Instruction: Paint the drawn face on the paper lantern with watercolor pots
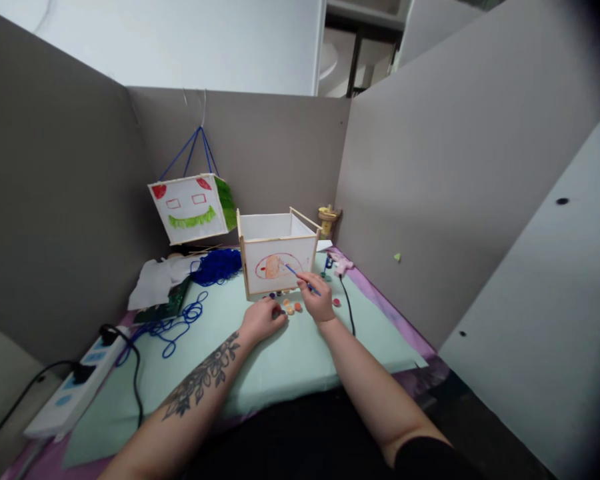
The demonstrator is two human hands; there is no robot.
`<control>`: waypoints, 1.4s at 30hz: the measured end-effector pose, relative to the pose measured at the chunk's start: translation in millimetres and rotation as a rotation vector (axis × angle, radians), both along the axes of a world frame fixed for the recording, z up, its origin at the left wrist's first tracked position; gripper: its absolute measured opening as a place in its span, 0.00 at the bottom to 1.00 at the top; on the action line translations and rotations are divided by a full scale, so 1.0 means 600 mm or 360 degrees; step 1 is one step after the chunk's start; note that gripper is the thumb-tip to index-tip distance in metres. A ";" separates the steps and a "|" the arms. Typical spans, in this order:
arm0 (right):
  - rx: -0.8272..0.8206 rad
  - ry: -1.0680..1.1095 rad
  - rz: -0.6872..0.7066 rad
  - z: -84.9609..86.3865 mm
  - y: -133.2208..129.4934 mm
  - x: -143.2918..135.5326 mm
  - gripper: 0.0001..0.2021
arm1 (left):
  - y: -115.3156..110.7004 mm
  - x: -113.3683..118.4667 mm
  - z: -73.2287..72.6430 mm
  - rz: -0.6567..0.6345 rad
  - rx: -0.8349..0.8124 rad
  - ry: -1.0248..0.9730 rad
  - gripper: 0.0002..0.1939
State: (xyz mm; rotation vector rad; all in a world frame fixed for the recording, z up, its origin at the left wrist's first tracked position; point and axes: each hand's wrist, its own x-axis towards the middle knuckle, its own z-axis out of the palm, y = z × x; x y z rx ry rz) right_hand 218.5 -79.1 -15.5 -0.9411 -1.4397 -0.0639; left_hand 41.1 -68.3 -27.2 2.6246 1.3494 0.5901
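A box-shaped lantern (279,261) of white panels in a light wooden stick frame stands upright on the table, its top open. Its front panel bears a red outlined oval, partly coloured orange. My right hand (316,298) is closed around a thin blue paintbrush (310,286), whose tip is at the front panel beside the orange patch. Low in front of the lantern, my left hand (263,319) rests on the table with loosely bent fingers and nothing visible in it. Close to its fingertips are several small paint pots (298,307), orange and pale; a red pot (337,303) lies right of my right hand.
A painted lantern (190,210) hangs by blue cords at back left. Below are blue yarn (217,267), white sheets (153,283) and loose blue cord (180,327). A power strip (75,383) lies front left. A glue gun (341,262) with black cable lies right. Grey partitions enclose the table.
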 end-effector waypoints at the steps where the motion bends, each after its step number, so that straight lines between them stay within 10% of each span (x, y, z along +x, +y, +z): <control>1: 0.0006 -0.0028 -0.0007 -0.001 0.000 0.000 0.09 | 0.001 0.000 0.000 0.0003 -0.0001 0.0000 0.12; 42: 0.0078 -0.0149 0.0019 0.002 0.001 -0.008 0.11 | 0.001 0.000 0.001 0.0021 -0.0034 0.0026 0.12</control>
